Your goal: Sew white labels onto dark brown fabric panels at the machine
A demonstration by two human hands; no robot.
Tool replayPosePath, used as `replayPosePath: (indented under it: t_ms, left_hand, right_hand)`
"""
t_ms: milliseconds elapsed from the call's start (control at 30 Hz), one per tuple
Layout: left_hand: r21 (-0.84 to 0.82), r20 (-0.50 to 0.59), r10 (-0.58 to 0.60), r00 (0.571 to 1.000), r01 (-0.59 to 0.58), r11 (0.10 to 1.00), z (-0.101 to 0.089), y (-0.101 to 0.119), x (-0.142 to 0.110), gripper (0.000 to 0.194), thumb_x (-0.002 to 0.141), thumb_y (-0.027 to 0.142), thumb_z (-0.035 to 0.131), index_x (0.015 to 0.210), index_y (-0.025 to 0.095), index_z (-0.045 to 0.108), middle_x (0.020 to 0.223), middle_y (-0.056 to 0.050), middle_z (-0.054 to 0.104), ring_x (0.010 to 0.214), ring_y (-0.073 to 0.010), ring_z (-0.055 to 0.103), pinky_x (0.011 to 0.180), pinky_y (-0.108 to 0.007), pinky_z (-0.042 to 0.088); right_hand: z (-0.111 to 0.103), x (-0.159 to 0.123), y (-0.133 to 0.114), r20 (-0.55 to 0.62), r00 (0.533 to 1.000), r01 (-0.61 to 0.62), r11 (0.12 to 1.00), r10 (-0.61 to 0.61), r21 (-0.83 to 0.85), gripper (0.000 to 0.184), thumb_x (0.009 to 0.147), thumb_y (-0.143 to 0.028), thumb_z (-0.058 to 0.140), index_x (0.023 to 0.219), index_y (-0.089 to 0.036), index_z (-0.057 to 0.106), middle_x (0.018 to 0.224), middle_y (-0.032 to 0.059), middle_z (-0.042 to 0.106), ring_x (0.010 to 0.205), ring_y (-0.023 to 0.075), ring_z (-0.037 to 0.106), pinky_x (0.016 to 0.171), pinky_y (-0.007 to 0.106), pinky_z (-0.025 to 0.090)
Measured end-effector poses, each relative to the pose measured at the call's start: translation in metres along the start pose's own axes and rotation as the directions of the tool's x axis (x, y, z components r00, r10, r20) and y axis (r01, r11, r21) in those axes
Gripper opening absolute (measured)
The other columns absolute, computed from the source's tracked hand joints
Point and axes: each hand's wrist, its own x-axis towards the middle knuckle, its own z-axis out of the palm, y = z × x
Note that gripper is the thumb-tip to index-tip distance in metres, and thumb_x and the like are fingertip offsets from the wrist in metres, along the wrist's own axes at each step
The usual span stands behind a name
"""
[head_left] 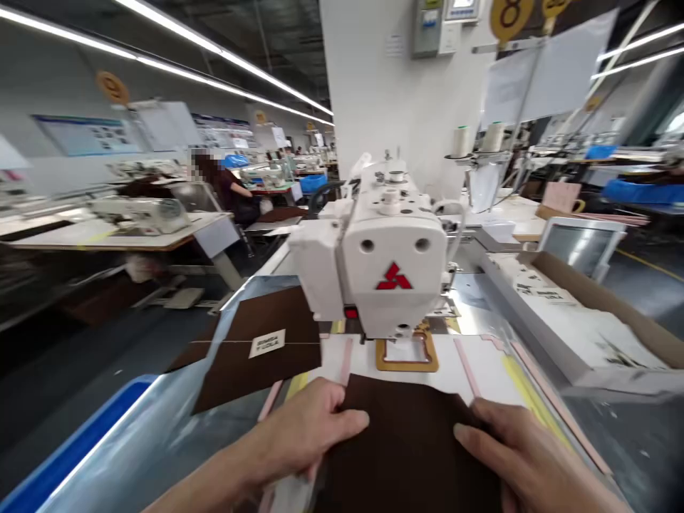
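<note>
Between my two hands a dark brown fabric panel [400,442] lies over the white work surface, in front of the sewing machine [394,249]. My left hand [315,420] grips the panel's left edge near its far corner, thumb on top. On the opposite edge my right hand [513,449] pinches the cloth, thumb above and fingers partly hidden below. Just beyond the panel's far edge sits a yellow-brown rectangular clamp frame [407,362] under the machine head. Left of the machine, another brown panel [235,370] bears a cream label [267,343] with dark lettering.
At the right stands an open cardboard box [561,313] holding printed white labels. A grey-framed screen [582,242] is behind it. A blue bin [107,434] sits low at the left. Thread cones [462,141] stand behind the machine. A co-worker [229,185] sits at a far table.
</note>
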Motion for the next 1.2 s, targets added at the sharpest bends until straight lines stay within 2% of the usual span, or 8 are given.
replayPosePath:
  t_ms: [100, 200, 400, 533, 767, 900, 1067, 1200]
  left_hand:
    - [0.183, -0.111, 0.042, 0.993, -0.021, 0.983, -0.001, -0.004, 0.015, 0.048, 0.088, 0.052, 0.062, 0.066, 0.022, 0.032, 0.051, 0.004, 0.044, 0.05, -0.0151, 0.048, 0.052, -0.027, 0.019]
    - [0.271, -0.131, 0.048, 0.99, -0.01, 0.962, -0.004, -0.002, 0.021, 0.045, 0.089, 0.048, 0.06, 0.063, 0.021, 0.035, 0.05, 0.001, 0.051, 0.055, -0.0189, 0.054, 0.057, -0.03, 0.018]
    - [0.24, -0.03, 0.048, 0.998, -0.039, 0.97, -0.02, 0.011, 0.037, 0.051, 0.091, 0.063, 0.059, 0.067, 0.024, 0.037, 0.05, -0.001, 0.062, 0.051, -0.0188, 0.052, 0.056, -0.029, 0.027]
    - [0.205, 0.019, 0.092, 0.996, -0.094, 0.974, -0.031, 0.022, 0.043, 0.051, 0.094, 0.061, 0.059, 0.068, 0.023, 0.038, 0.051, 0.0, 0.063, 0.05, -0.0156, 0.044, 0.056, -0.029, 0.028]
    - [0.155, 0.054, 0.152, 0.987, -0.159, 0.975, -0.042, 0.039, 0.053, 0.046, 0.098, 0.058, 0.053, 0.069, 0.023, 0.042, 0.049, 0.001, 0.06, 0.055, -0.0199, 0.058, 0.068, -0.031, 0.04]
    - [0.167, 0.093, 0.128, 0.987, -0.142, 0.976, -0.041, 0.036, 0.046, 0.049, 0.097, 0.056, 0.056, 0.065, 0.023, 0.039, 0.05, 0.0, 0.062, 0.053, -0.0173, 0.05, 0.065, -0.03, 0.037]
    - [0.151, 0.152, 0.032, 0.988, -0.056, 0.987, -0.029, 0.015, 0.026, 0.056, 0.096, 0.066, 0.057, 0.067, 0.022, 0.039, 0.053, 0.0, 0.065, 0.051, -0.0149, 0.042, 0.057, -0.027, 0.028]
    - [0.118, 0.126, 0.076, 0.989, -0.091, 0.989, -0.024, 0.003, 0.029, 0.059, 0.098, 0.068, 0.054, 0.065, 0.021, 0.041, 0.054, -0.002, 0.067, 0.05, -0.0139, 0.04, 0.054, -0.027, 0.027]
  right_hand:
    - [-0.006, 0.014, -0.001, 0.075, 0.989, -0.128, 0.991, 0.129, -0.023, 0.029, 0.1, -0.04, 0.058, 0.081, -0.024, 0.043, 0.046, -0.01, 0.041, 0.038, 0.012, 0.055, 0.036, 0.018, 0.032]
    - [-0.013, 0.021, -0.006, 0.115, 0.98, -0.159, 0.987, 0.161, -0.019, 0.023, 0.101, -0.034, 0.053, 0.083, -0.024, 0.044, 0.045, -0.007, 0.052, 0.039, 0.0124, 0.057, 0.036, 0.017, 0.035]
    - [-0.027, 0.04, -0.009, 0.139, 0.975, -0.183, 0.982, 0.176, 0.042, 0.021, 0.102, -0.031, 0.05, 0.083, -0.023, 0.048, 0.05, -0.0018, 0.062, 0.04, 0.013, 0.059, 0.036, 0.018, 0.039]
    - [-0.037, 0.06, -0.012, 0.109, 0.979, -0.173, 0.985, 0.17, 0.024, 0.019, 0.101, -0.03, 0.05, 0.084, -0.022, 0.051, 0.055, -0.0013, 0.065, 0.043, 0.0151, 0.063, 0.036, 0.02, 0.042]
    - [-0.05, 0.092, -0.025, 0.058, 0.989, -0.132, 0.988, 0.137, -0.086, 0.025, 0.096, -0.031, 0.057, 0.075, -0.022, 0.05, 0.05, -0.001, 0.064, 0.037, 0.0105, 0.058, 0.04, 0.017, 0.037]
    - [-0.054, 0.085, -0.025, 0.125, 0.982, -0.13, 0.987, 0.141, -0.094, 0.024, 0.095, -0.032, 0.059, 0.075, -0.022, 0.05, 0.052, -0.0008, 0.064, 0.04, 0.0124, 0.06, 0.04, 0.018, 0.039]
    - [-0.059, 0.056, -0.015, 0.231, 0.963, -0.127, 0.99, 0.136, -0.052, 0.028, 0.097, -0.033, 0.058, 0.075, -0.024, 0.044, 0.054, -0.0018, 0.063, 0.045, 0.0155, 0.065, 0.039, 0.02, 0.043]
    - [-0.057, 0.05, -0.012, 0.212, 0.969, -0.126, 0.992, 0.125, -0.013, 0.03, 0.1, -0.034, 0.058, 0.076, -0.024, 0.043, 0.053, -0.0031, 0.061, 0.045, 0.0135, 0.063, 0.04, 0.018, 0.042]
